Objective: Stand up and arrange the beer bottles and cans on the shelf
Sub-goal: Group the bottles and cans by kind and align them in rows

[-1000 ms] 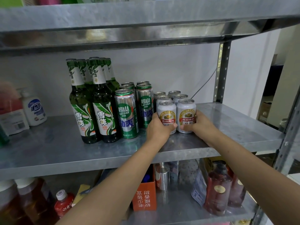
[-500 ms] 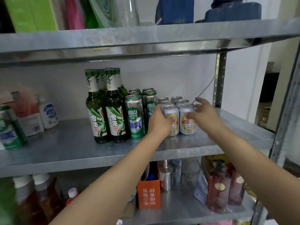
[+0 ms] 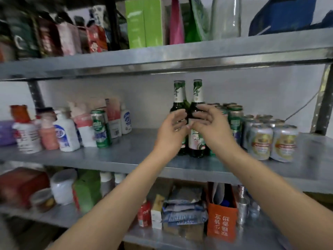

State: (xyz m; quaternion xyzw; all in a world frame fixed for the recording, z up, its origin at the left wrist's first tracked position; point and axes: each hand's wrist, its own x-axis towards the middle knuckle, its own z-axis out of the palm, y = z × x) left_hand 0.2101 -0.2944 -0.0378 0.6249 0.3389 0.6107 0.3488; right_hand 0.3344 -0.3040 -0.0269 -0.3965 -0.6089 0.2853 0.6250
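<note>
Hovering at two upright green bottles [image 3: 197, 94]: left grip [image 3: 171, 134], right grip [image 3: 212, 130] spread, empty; one stray can [image 3: 100, 129].

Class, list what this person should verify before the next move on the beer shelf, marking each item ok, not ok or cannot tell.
1. Green glass beer bottles upright: ok.
2. Short silver-and-gold cans upright, grouped at the right: ok.
3. Tall green cans all together: not ok; a lone green can stands among the white plastic bottles at the left.
4. Hands free: left hand and right hand spread-fingered before the beer bottles, gripping nothing: ok.
5. Hands touching the glass: cannot tell, blurred.
6. Bare grey metal shelf left of the beer bottles, room for the lone green can: ok.
</note>
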